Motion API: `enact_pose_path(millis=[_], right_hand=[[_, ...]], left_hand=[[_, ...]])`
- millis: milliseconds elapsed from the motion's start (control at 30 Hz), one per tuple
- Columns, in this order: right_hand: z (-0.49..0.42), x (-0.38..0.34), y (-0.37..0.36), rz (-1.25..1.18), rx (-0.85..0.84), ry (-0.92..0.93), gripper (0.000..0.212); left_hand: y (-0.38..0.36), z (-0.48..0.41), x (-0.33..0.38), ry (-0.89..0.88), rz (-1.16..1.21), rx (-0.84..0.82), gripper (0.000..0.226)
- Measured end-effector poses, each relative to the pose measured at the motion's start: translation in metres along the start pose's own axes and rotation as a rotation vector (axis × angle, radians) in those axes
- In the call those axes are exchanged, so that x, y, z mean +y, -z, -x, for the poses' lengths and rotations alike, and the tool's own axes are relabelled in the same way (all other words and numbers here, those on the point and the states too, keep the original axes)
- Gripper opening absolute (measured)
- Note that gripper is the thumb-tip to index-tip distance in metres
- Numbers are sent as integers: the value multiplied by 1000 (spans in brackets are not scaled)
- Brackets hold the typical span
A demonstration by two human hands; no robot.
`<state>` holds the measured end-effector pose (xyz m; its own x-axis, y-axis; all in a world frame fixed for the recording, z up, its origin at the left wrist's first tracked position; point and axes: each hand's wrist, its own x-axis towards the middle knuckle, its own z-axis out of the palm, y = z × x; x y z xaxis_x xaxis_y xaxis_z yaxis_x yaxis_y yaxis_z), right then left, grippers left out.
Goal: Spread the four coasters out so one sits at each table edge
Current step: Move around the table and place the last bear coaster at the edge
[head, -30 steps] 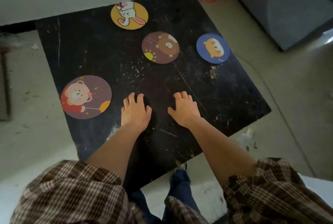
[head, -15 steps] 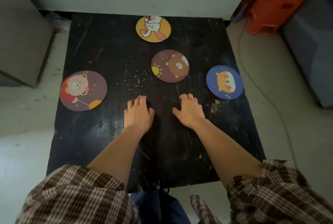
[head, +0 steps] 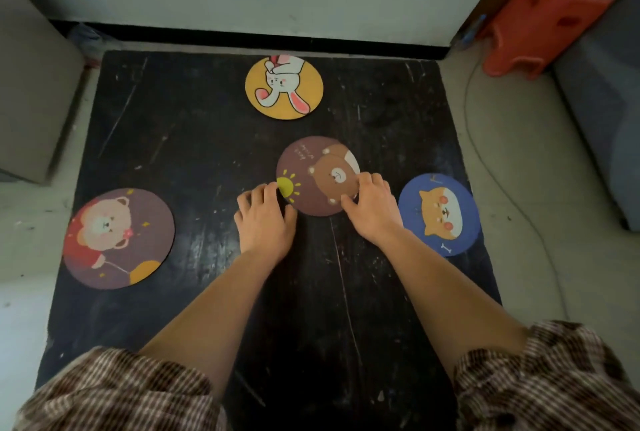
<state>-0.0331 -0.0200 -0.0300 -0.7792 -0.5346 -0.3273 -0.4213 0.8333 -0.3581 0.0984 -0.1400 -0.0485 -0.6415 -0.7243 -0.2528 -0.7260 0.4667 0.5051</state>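
Both hands are on the brown bear coaster (head: pixel 317 176) sitting near the middle of the black worktop (head: pixel 194 153). The right hand (head: pixel 372 210) has its fingers (head: pixel 363 181) curled over the coaster's right edge with the thumb at the lower rim, a loose pinch, though I can't quite tell if the edge is actually lifted or just pressed flat. The left hand (head: pixel 265 219) lies mostly flat and spread, fingertips touching the coaster's left rim by the little yellow sun, not gripping anything.

The other three look sorted: yellow bunny coaster (head: pixel 284 87) at the top centre of the frame by the far edge, purple bear coaster (head: pixel 119 238) at the left edge, blue dog coaster (head: pixel 440 214) at the right edge, just beside the right wrist.

Compared with half a second back, both hands have slid up from bare worktop below the brown coaster to reach it; back then they were flat and touching nothing. The coasters themselves haven't shifted. A red stool (head: pixel 547 18) sits at upper right.
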Motion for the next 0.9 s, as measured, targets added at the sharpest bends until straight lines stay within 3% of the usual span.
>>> enact_pose_path(millis=[300,533,633,767,900], right_hand=[[-54,-9,5,-43,-3,-23,50],[-69,-16,1,-283,-35,-225,57],[-66,-10,2,-447,-74,-305,58],[-56,-7,3,-527,-97,-320,27],[-42,-5,6,-528,-96,-293,18]], left_hand=[[-6,-15,26,379,386,94,39],[-10,-25,31,575,698,116,40],[-10,-30,22,593,743,104,35],[-10,-27,11,522,785,80,28],[-7,-18,5,468,802,62,17]])
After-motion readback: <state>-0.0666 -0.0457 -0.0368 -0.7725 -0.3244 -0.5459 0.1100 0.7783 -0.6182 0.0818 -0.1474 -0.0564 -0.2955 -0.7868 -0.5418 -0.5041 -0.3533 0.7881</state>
